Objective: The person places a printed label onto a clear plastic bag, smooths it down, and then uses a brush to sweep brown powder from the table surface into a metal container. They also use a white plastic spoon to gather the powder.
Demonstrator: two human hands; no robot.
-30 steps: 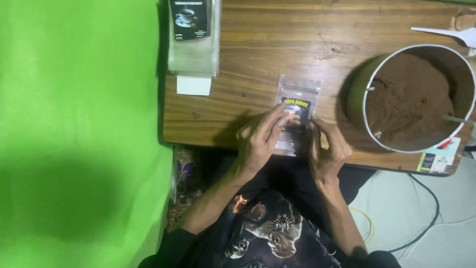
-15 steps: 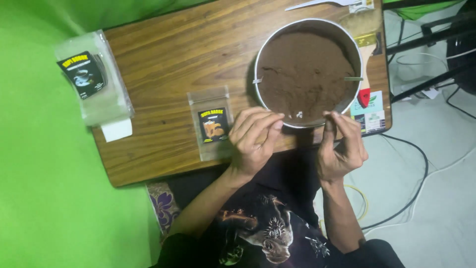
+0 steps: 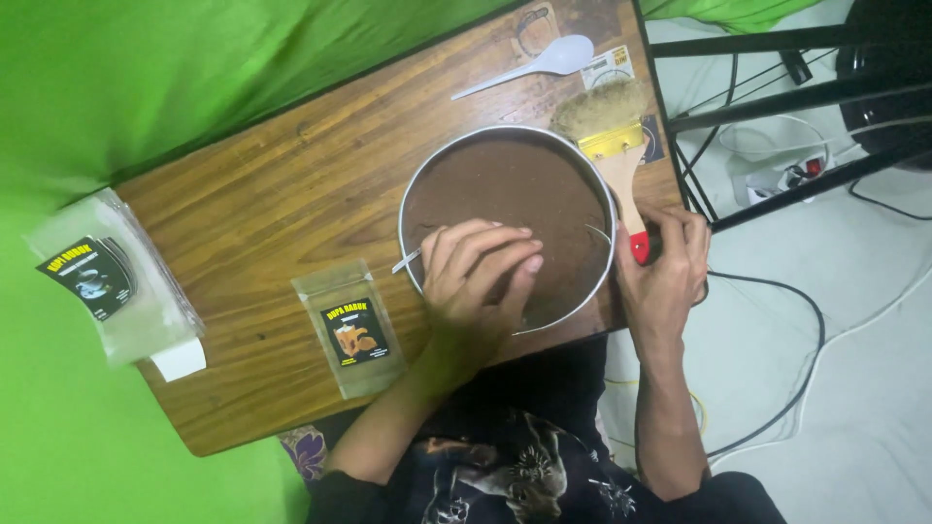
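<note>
Counter (image 3: 291, 204): brown wood, set against a green backdrop on the left and far sides; a bare floor with cables lies to the right.
Pan (image 3: 508, 228): round metal pan on the right part of the counter, filled almost to the rim with brown powder; its near edge hangs close to the counter's near edge.
Pouch stack (image 3: 107, 281): clear pouches with dark labels at the far left edge of the counter, well apart from the pan.
Single pouch (image 3: 351, 330): clear pouch with a dark label, lying flat on the counter just left of the left hand; it looks flat and is not held by either hand.
Brush (image 3: 616, 155): wide blond bristles, brass band, pale wooden handle with a red end, resting across the pan's right rim.
Left hand (image 3: 476, 277): fingers spread and curled over the near-left part of the pan, above the powder; a thin metal piece shows at the rim beside it, and I cannot tell whether the fingers grip anything.
Right hand (image 3: 665, 267): closed around the brush's red handle end, just right of the pan.
Spoon (image 3: 529, 68): white plastic, on the far side of the counter, untouched.
Progress: judging by the layout, the powder is still in the pan and the single pouch awaits filling; most of the work seems left.
</note>
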